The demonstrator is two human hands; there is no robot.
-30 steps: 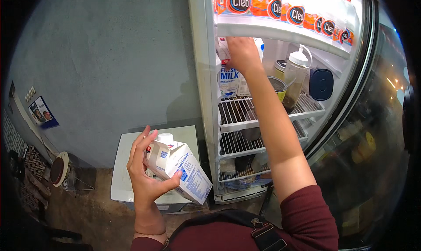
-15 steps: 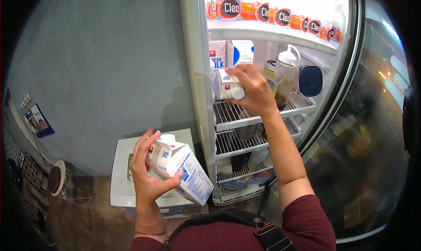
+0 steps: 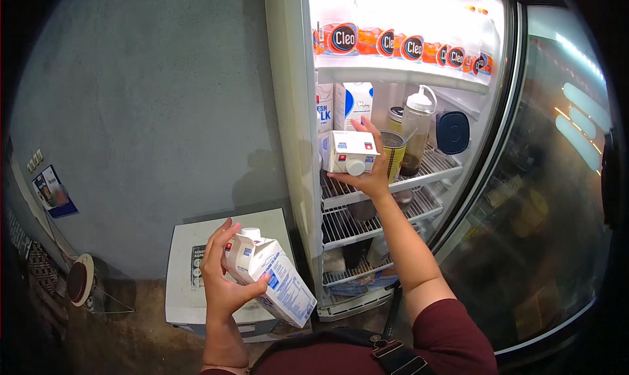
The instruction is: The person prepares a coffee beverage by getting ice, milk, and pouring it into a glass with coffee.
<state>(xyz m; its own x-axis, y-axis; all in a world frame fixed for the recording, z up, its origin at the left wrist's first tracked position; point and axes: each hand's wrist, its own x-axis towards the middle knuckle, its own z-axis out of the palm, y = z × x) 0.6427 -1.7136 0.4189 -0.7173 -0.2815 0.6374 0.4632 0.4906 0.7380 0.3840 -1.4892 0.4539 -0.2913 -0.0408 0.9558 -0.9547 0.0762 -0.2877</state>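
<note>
On your left, the grey wall [image 3: 151,126] is meeting the pale side of the fridge [image 3: 286,113], and the low white-topped cabinet [image 3: 182,296] is standing beneath your left hand [image 3: 228,290]. Some room is showing between the left milk carton [image 3: 282,290] and the right milk carton [image 3: 347,153]. Rightward, the yellow can [image 3: 395,157] is standing tight beside your right hand [image 3: 377,172], while the squeeze bottle [image 3: 417,129] is crowding behind it. The glass door [image 3: 511,257] is standing open, and the upper shelf's edge is bounding you overhead.

Your left hand is pointing upward, its fingers grasping the left milk carton, thumb pressing the front; that carton is leaning left, cap up, outside the fridge. Your right forearm is slanting inward from the lower right, fingers gripping the right milk carton at its side and underneath. That carton is tilting capped end toward you, before the upright cartons [image 3: 357,106]; whether it is touching the wire shelf [image 3: 429,178], you cannot tell.
</note>
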